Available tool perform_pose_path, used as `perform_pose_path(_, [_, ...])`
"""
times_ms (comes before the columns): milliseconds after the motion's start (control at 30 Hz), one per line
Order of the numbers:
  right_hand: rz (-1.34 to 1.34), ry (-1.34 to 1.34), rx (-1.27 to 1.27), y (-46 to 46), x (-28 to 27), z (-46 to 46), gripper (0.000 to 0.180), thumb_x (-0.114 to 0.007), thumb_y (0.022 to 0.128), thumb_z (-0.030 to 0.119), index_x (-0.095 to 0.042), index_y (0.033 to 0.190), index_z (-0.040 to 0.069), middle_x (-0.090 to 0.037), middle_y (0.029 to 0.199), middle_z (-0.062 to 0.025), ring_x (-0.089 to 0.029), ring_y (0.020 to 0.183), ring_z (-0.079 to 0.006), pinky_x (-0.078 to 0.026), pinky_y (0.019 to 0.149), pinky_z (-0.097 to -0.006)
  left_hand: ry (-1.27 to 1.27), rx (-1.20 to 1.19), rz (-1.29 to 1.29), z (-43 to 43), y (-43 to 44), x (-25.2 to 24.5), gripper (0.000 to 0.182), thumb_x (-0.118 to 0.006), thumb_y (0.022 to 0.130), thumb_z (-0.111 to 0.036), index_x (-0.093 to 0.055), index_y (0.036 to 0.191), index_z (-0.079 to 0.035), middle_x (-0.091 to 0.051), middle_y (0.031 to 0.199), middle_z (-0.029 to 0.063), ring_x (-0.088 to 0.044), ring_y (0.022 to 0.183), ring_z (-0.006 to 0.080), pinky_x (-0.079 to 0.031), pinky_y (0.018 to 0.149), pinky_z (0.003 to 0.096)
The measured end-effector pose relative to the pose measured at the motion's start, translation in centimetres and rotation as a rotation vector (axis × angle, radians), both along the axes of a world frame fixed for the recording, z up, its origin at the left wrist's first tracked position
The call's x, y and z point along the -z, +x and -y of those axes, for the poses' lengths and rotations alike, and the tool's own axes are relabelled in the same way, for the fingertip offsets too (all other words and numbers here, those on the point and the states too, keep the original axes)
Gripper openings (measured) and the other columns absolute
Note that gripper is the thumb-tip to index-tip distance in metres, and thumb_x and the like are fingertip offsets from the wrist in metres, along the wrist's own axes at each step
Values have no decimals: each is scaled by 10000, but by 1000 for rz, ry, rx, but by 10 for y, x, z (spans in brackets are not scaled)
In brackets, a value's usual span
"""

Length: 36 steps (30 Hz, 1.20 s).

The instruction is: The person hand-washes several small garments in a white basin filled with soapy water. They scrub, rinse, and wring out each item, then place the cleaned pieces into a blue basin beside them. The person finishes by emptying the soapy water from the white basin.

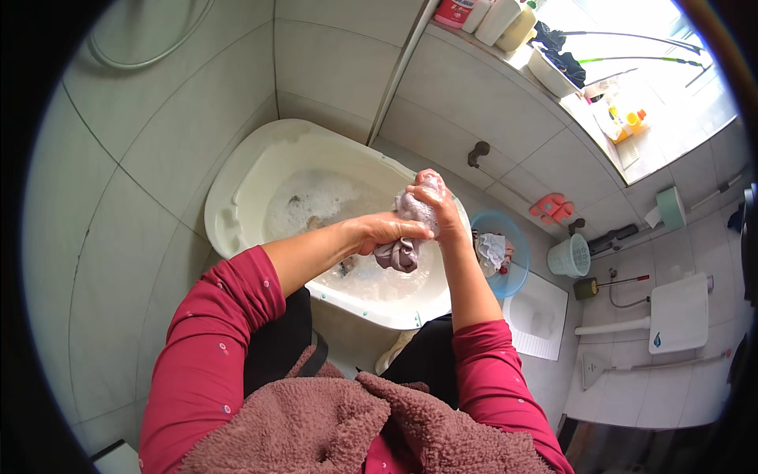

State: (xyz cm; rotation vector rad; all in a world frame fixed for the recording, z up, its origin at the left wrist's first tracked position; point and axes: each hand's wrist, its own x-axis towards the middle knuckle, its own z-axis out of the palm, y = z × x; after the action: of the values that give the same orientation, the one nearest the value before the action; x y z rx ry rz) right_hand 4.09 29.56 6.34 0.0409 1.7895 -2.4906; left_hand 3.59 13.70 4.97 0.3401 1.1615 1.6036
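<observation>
Both of my hands grip a wet, sudsy mauve-grey cloth (398, 256) above the right side of a white plastic bathtub (251, 151). My left hand (388, 230) wraps the cloth lower down, and a bunched end hangs below it. Higher up, my right hand (438, 201) squeezes the foamy part. Cloudy water with foam (320, 189) fills the bottom of the tub. Something dark shows in the suds, too blurred to name.
Right of the tub, a blue basin (518, 260) holds several garments (492, 252). Beyond it are a squat toilet (536, 320), a pale green basket (568, 256) and a toilet brush (586, 288). Bottles (497, 22) and a white basin (552, 71) line the window ledge.
</observation>
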Motion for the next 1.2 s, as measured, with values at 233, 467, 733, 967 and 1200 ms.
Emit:
perform_pose_path(233, [-25, 370, 121, -17, 41, 10, 106, -581, 738, 41, -547, 828, 85, -500, 696, 25, -463, 593, -88, -397, 515, -256, -328, -220, -72, -7, 15, 5, 184, -613, 794, -109, -552, 951, -34, -535, 679, 61, -531, 501, 157, -438, 421, 311])
perform_pose_path(467, [137, 840, 320, -15, 80, 18, 364, -622, 695, 195, -638, 1033, 62, -674, 855, -157, -647, 812, -264, -503, 755, -372, -802, -168, -469, -10, 21, 13, 210, -574, 822, -202, -594, 676, -51, -616, 560, 72, -596, 446, 173, -474, 429, 321])
perform_pose_path(733, [70, -55, 171, -3, 33, -7, 823, -628, 832, 607, -344, 1417, 104, -370, 1403, -155, -376, 1283, -282, -386, 1019, -444, -152, -231, 49, 5, 12, 13, 194, -660, 800, -203, -590, 898, -51, -565, 719, 30, -559, 569, 124, -492, 526, 264])
perform_pose_path(967, [42, -716, -33, 10, 0, 9, 682, -388, 917, 660, -484, 1328, 125, -517, 1317, -140, -481, 1218, -402, -381, 1011, -607, 366, 4, 430, 9, 34, -22, 213, -629, 864, -223, -597, 957, -34, -599, 768, 45, -591, 625, 119, -512, 575, 253])
perform_pose_path(1200, [-224, -868, -500, 23, -36, 37, 524, -448, 913, 633, -566, 1042, 140, -557, 989, -68, -520, 1051, -322, -378, 1011, -627, 469, -27, 489, 13, 50, -36, 282, -619, 860, -271, -562, 998, -31, -544, 768, 40, -540, 639, 131, -480, 613, 255])
